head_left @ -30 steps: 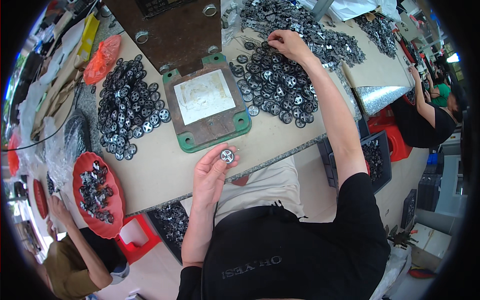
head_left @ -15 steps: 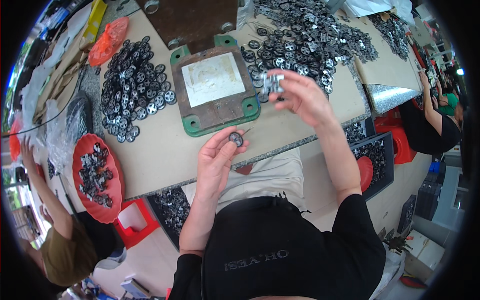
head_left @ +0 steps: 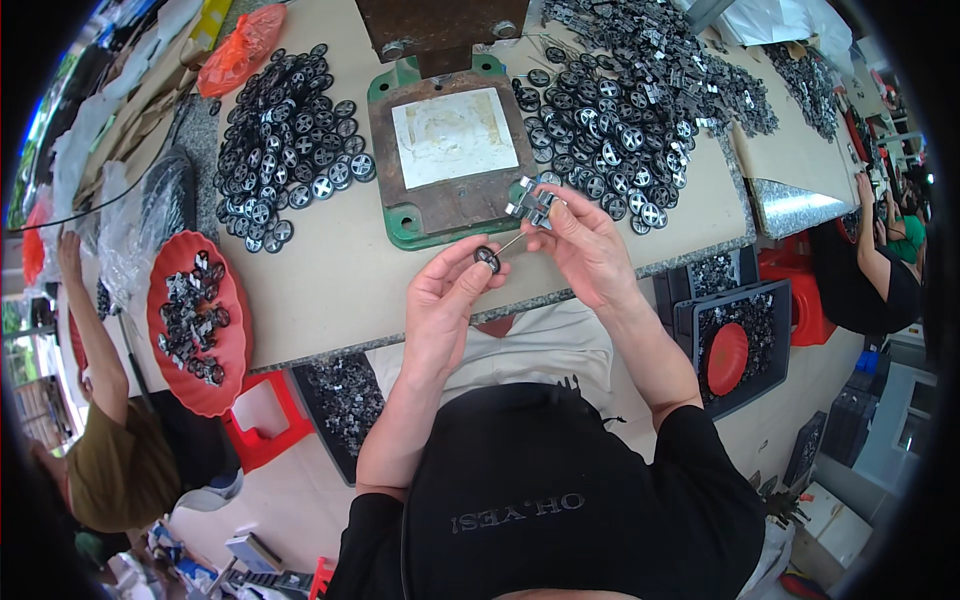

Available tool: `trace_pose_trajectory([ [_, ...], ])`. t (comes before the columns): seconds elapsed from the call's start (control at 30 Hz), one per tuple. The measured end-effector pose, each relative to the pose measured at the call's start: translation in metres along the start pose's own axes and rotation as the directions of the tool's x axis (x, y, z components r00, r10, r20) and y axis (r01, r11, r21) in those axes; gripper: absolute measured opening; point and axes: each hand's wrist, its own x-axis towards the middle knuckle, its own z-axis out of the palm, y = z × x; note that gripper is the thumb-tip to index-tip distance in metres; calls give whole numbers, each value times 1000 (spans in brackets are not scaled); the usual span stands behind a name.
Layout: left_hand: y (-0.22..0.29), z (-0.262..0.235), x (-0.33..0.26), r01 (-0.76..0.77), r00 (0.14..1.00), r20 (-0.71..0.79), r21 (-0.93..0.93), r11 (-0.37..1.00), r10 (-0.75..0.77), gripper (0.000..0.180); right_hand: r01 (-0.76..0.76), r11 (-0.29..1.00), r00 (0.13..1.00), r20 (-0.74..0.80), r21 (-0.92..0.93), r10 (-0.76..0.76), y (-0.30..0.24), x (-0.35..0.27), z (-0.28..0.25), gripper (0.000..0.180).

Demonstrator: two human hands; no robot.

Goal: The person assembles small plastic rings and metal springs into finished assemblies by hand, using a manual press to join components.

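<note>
- Black-rimmed and small, a spoked wheel (head_left: 487, 260) sat pinched between the thumb and fingers of the left hand (head_left: 437, 310), over the near edge of the bench, and a thin metal pin (head_left: 511, 243) slanted up and right from it.
- The right hand (head_left: 590, 250) gripped a silver-grey slotted part (head_left: 533, 203) in its thumb and fingertips; half a second earlier it had been well apart, and now it had come in close, so that pin and part met at one spot or nearly did. Whether they touched, I could not tell.
- Along the bench (head_left: 320, 290), from its left end, were a red scalloped dish (head_left: 237, 320) of mixed pieces, a heap of wheels (head_left: 303, 123), a green-cornered metal base plate (head_left: 440, 205) bearing a whitish pad (head_left: 455, 140), a second wheel heap (head_left: 608, 153) and a bank of loose grey pieces (head_left: 700, 85).
- Beyond it, a co-worker in an olive shirt (head_left: 120, 475) was at the left, beside a red stool (head_left: 292, 408); at the right stood a dark crate (head_left: 752, 390) with a red plate (head_left: 727, 358) inside, then someone in black (head_left: 860, 270).
</note>
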Motion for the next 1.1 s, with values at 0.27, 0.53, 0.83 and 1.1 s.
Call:
trace_pose_trajectory([
  [0.27, -1, 0, 1, 4, 1000, -17, 2, 1000, -4, 28, 22, 1000, 1000, 23, 2, -22, 8, -2, -2, 27],
  [0.53, -3, -1, 0, -18, 998, -56, -8, 1000, 18, 27, 135, 986, 990, -28, -99, -138, 18, -3, -1, 29],
  [0.83, -4, 3, -3, -138, 984, -95, 119, 983, 150, 26, 255, 888, 953, -54, -383, -297, 30, -4, -3, 28],
  [1.1, -5, 0, -6, -91, 991, -93, 96, 991, 100, 27, 257, 854, 965, 82, -452, -248, 15, -6, -4, 25],
])
